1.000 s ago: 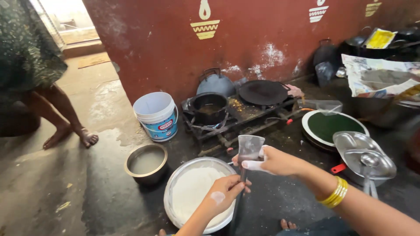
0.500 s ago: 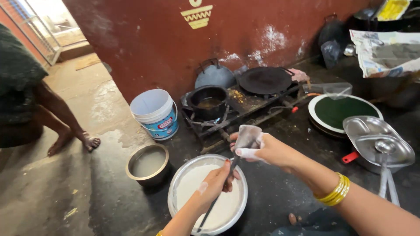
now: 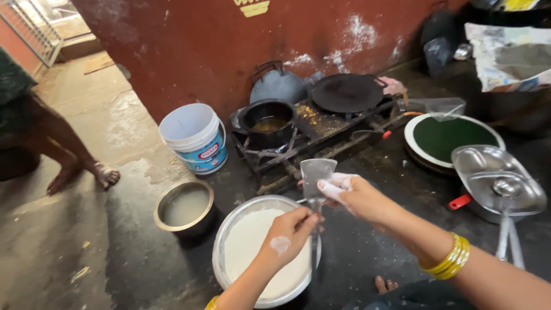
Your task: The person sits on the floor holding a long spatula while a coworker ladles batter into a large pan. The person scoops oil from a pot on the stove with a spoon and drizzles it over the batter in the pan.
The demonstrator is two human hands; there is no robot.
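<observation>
Your right hand (image 3: 359,195) is raised above the floor, its batter-smeared fingers (image 3: 333,185) pinched on the rim of a small clear plastic bag (image 3: 317,172), which hangs open just in front of the low black two-burner stove (image 3: 321,129). Your left hand (image 3: 290,232) sits just below the bag, fingers closed around the thin handle of a metal ladle (image 3: 314,241) whose shaft runs down across the rim of the wide round steel pot of white batter (image 3: 258,250). The bag is directly over that pot's far edge, and the ladle's top end meets the bag's bottom. A dab of batter marks the back of your left hand, and yellow bangles (image 3: 447,261) ring your right wrist.

To the left of the batter pot, near but apart, stands a smaller brass-rimmed pot of cloudy water (image 3: 185,206); beyond it is a white plastic bucket with a blue label (image 3: 195,138). On the stove, a black deep pan holding dark oil (image 3: 268,123) occupies the left burner and a flat black griddle (image 3: 347,92) the right. To your right lie a round tray lined with a green leaf (image 3: 450,138) and a steel lid with a knob (image 3: 496,181). Another person's bare foot (image 3: 103,175) rests on the concrete floor (image 3: 69,241) at far left.
</observation>
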